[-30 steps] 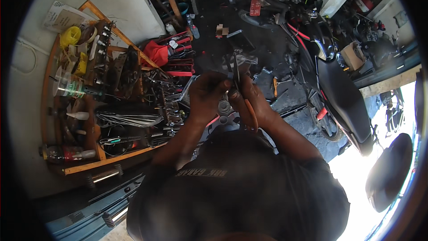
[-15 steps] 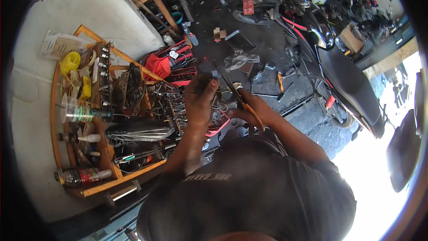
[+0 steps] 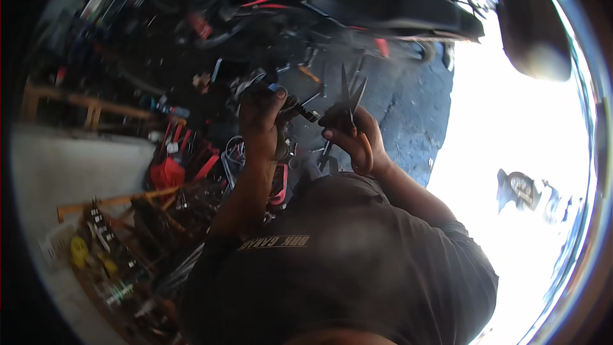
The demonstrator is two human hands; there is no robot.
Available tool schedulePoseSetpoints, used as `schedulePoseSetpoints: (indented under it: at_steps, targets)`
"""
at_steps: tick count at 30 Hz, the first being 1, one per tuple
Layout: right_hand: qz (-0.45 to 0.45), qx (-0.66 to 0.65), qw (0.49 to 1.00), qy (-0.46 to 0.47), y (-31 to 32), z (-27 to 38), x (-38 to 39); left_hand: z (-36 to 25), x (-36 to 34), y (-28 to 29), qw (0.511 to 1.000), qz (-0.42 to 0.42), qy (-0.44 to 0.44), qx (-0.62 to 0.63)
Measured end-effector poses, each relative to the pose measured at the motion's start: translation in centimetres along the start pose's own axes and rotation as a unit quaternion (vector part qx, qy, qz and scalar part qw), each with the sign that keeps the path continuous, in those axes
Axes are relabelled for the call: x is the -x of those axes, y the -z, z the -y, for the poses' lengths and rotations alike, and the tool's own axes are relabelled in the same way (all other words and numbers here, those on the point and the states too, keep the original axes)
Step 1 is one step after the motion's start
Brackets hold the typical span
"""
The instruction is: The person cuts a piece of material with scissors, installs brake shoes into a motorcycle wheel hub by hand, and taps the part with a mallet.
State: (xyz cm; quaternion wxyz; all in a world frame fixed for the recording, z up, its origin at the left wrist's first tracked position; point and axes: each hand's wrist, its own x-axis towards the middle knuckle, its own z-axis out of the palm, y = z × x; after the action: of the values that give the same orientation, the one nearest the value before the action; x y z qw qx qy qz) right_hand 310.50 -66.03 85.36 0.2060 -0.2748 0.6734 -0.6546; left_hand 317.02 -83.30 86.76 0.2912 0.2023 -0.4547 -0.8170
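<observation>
My left hand [image 3: 258,121] is closed round a dark, partly hidden part [image 3: 300,108], with a bit of blue showing beside the thumb; what exactly it is I cannot make out. To its right my right hand [image 3: 357,137] grips orange-handled scissors [image 3: 361,148], blades upward and spread apart. The end of the dark part reaches close to the right hand's fingertips; whether they touch is unclear.
A motorcycle [image 3: 389,6] lies across the top of the view. Scattered tools [image 3: 310,73] cover the dark floor. At lower left are a red tool case [image 3: 169,172] and a crowded wooden tool rack [image 3: 83,207]. A bright opening [image 3: 498,134] fills the right side.
The view has swung round, putting the motorcycle at the top. My hands have moved farther apart, the scissor blades have opened, and a dark part now shows in my left hand.
</observation>
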Motion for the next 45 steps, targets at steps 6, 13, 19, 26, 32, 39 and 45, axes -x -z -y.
schedulePoseSetpoints:
  at_steps: [6,13,19,26,32,39,45]
  targets:
    - [-0.230,-0.041,0.971,0.046,12.5,-2.8,8.8,8.9,4.8,-13.6,0.967,0.204,0.136,-0.071]
    - [-0.418,0.108,0.898,0.084,28.2,-4.3,23.4,21.6,14.5,-27.3,0.902,0.310,0.281,-0.108]
    - [-0.459,-0.123,0.880,0.008,40.1,-6.7,33.8,32.4,21.1,-38.0,0.839,0.444,0.303,-0.083]
    - [-0.533,-0.065,0.842,0.052,52.4,-6.8,38.2,40.7,26.1,-52.2,0.776,0.587,0.183,-0.142]
    - [-0.606,-0.001,0.796,0.000,65.3,-14.3,40.7,52.5,27.1,-64.4,0.769,0.542,0.324,-0.101]
    - [-0.692,0.219,0.687,-0.030,83.9,-9.6,43.9,64.4,32.6,-82.8,0.658,0.660,0.359,-0.060]
    - [-0.773,0.178,0.608,-0.010,97.8,-10.6,44.9,71.6,32.1,-96.3,0.555,0.830,0.016,-0.053]
